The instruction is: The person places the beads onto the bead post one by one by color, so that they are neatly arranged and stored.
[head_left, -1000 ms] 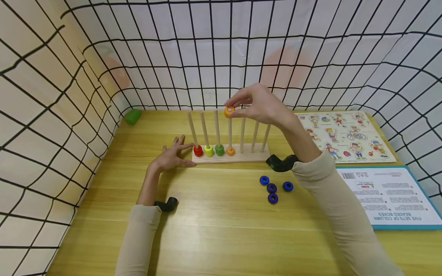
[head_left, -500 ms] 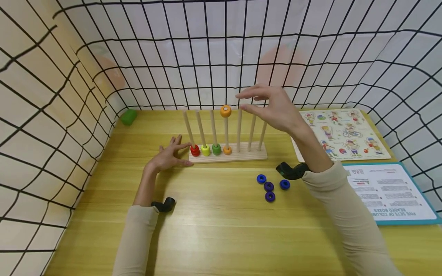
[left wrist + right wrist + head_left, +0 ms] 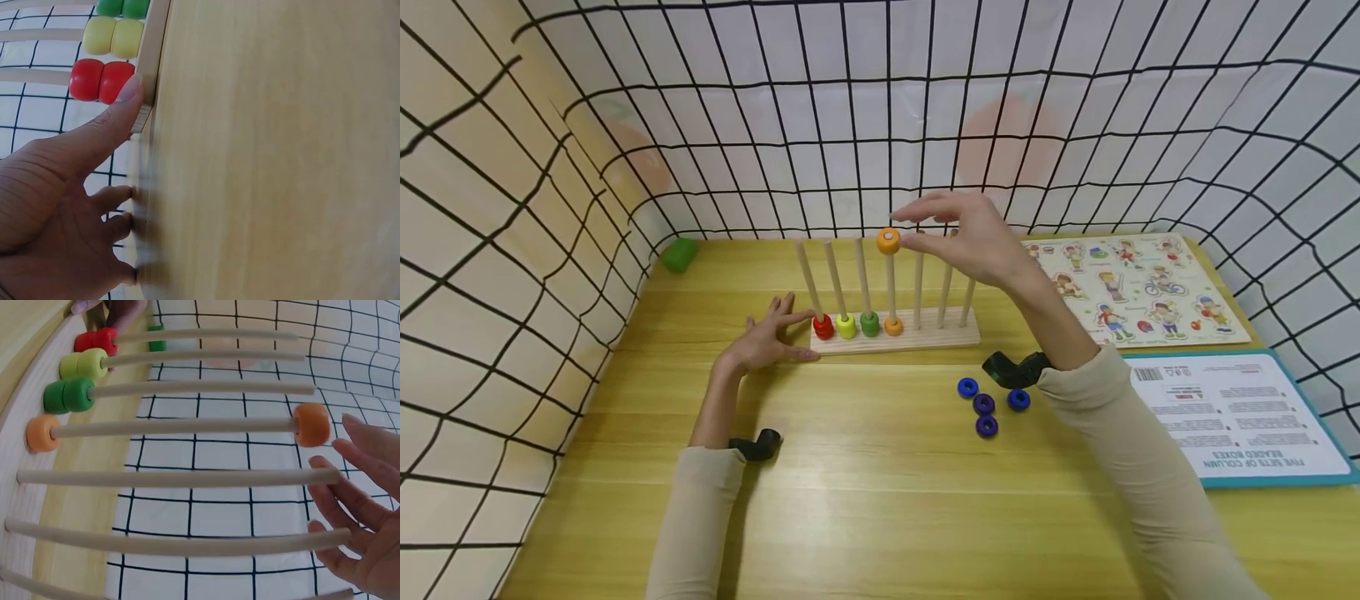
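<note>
A wooden peg rack (image 3: 917,337) stands on the table with upright pegs. At its left end, my left hand (image 3: 767,339) has fingers spread, thumb touching the base's front corner beside the red beads (image 3: 102,81). Yellow beads (image 3: 846,326) and green beads (image 3: 870,324) sit low on the neighbouring pegs. One orange bead (image 3: 43,433) rests at the foot of the fourth peg; another orange bead (image 3: 312,425) sits on that peg's tip. My right hand (image 3: 973,237) is beside the upper bead, thumb and fingers parted, with a gap to it in the right wrist view.
Several blue and purple ring beads (image 3: 984,405) lie in front of the rack. At right are a picture puzzle board (image 3: 1138,292) and a blue-edged printed box lid (image 3: 1232,417). A green block (image 3: 679,254) lies back left. Black wire mesh (image 3: 880,117) encloses the table.
My right hand let go of the orange bead on the peg tip, drew away to the right, then came back beside it. The left hand kept its place at the rack.
</note>
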### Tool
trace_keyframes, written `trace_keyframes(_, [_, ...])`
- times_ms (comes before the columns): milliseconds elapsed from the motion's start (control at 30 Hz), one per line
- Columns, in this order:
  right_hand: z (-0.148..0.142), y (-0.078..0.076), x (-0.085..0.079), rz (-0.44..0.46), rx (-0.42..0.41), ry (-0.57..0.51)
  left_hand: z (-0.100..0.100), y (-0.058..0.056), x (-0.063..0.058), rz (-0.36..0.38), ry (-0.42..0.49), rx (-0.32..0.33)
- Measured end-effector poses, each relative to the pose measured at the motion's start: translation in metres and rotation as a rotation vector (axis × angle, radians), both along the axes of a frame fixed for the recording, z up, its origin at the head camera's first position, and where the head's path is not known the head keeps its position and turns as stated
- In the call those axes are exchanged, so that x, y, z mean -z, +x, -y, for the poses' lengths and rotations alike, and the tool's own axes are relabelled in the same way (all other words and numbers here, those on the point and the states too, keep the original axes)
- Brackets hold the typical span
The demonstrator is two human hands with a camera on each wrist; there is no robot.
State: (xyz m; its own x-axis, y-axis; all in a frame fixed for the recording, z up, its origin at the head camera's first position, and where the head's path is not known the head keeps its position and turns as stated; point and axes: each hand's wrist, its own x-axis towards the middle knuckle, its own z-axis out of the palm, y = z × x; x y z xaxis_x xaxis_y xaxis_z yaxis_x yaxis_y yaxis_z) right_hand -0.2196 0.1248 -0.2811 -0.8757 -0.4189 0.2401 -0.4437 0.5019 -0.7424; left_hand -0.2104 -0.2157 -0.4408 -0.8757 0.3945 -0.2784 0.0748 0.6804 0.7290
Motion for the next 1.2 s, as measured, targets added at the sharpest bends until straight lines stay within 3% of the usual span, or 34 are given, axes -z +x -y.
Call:
trace_keyframes(267, [0.009,-0.007,0.004,0.026,-0.053,-0.052,0.000,0.000,0.000,0.001,-0.002,-0.003])
trace_keyframes(800, [0.007,-0.006,0.007,0.008,-0.013,-0.036,-0.001,0.000,0.000,0.001,0.000,-0.006])
trace_keyframes(1000, [-0.005,0.006,0.002,-0.045,0.025,-0.070,-0.001,0.000,0.000,-0.003,-0.002,-0.005])
trace_keyframes(1200, [-0.033,0.031,-0.002,-0.142,0.058,-0.084,-0.001,0.001,0.000,-0.008,0.001,-0.002])
